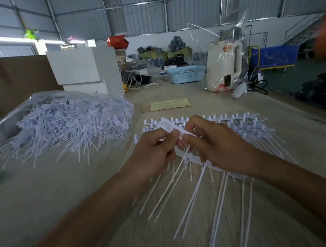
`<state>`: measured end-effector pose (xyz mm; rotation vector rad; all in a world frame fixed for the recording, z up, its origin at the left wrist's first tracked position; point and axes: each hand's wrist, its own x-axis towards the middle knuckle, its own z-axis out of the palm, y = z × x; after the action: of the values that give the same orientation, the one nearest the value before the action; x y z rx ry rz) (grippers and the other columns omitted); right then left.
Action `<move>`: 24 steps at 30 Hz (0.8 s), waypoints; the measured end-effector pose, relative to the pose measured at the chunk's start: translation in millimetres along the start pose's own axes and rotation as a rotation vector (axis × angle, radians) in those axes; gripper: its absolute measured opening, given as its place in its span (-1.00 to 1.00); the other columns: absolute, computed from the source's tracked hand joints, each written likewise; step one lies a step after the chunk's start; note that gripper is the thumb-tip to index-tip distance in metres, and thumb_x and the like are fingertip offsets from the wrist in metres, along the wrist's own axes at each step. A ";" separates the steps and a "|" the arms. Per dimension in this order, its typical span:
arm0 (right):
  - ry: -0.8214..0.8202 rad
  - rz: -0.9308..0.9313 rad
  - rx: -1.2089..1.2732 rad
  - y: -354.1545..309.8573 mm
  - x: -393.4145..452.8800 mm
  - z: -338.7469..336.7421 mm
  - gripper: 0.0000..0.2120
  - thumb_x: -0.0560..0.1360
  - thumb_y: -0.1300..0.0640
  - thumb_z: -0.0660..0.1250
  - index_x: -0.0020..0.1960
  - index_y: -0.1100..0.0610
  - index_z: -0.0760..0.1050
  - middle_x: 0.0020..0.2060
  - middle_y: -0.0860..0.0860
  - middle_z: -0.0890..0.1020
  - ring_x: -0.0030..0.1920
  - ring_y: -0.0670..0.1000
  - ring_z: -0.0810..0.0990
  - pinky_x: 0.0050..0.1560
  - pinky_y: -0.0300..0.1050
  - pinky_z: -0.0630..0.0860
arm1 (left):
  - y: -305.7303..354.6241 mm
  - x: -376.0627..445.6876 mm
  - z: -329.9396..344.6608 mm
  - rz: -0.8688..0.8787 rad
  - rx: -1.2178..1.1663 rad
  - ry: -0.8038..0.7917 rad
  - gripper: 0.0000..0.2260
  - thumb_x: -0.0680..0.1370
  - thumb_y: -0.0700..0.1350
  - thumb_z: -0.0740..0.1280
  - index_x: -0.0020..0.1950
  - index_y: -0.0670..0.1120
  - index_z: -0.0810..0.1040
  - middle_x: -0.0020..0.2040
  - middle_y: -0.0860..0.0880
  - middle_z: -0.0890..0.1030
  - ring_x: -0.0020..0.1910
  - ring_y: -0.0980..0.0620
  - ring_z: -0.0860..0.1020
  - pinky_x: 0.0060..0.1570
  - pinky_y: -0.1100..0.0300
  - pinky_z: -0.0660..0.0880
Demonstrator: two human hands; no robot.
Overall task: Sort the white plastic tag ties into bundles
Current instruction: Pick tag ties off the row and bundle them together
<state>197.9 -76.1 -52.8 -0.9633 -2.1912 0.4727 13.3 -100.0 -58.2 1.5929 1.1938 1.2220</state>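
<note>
Head view: left hand (153, 154) and right hand (216, 144) meet above the table (65, 194), each grip pinched closed on a strip of tag ties (183, 155), flat heads gathered up, thin stiff tails fanning down so they align. Loose pile (73, 122) lies in a clear bag to the left; moulded rows (238, 123) just behind the hands
</note>
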 end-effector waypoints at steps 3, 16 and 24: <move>-0.135 0.086 0.219 -0.6 0.2 -8.1 -0.87 0.66 0.07 0.23 -0.01 0.10 0.46 -0.44 0.07 0.60 -0.54 -0.01 0.37 -0.51 -0.22 0.32 | -6.0 3.1 -9.0 0.315 0.478 0.037 -0.75 0.66 -0.01 0.25 -0.16 -0.02 0.59 -0.49 0.19 0.47 -0.49 0.22 0.43 -0.37 0.29 0.34; -0.163 0.065 0.307 -4.0 1.3 -15.9 -0.88 0.67 0.18 0.21 0.10 0.11 0.53 -0.39 -0.01 0.55 -0.43 -0.10 0.46 -0.36 -0.23 0.42 | 2.7 1.5 1.0 -0.004 -0.019 -0.023 -0.59 0.66 0.09 0.23 -0.35 0.00 0.59 -0.54 0.07 0.32 -0.60 0.15 0.22 -0.57 0.34 0.17; -0.232 0.034 0.342 4.4 1.0 -27.7 -0.85 0.64 0.21 0.27 0.10 0.05 0.60 -0.44 -0.03 0.51 -0.47 -0.11 0.39 -0.43 -0.27 0.35 | 5.0 -1.9 2.0 0.079 0.079 0.025 -0.54 0.67 0.00 0.24 -0.38 -0.15 0.60 -0.56 -0.05 0.37 -0.60 0.14 0.29 -0.50 0.37 0.29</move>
<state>219.4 -71.0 -35.5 -0.7906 -2.1977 0.9817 16.2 -103.1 -54.4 1.7016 1.2181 1.2623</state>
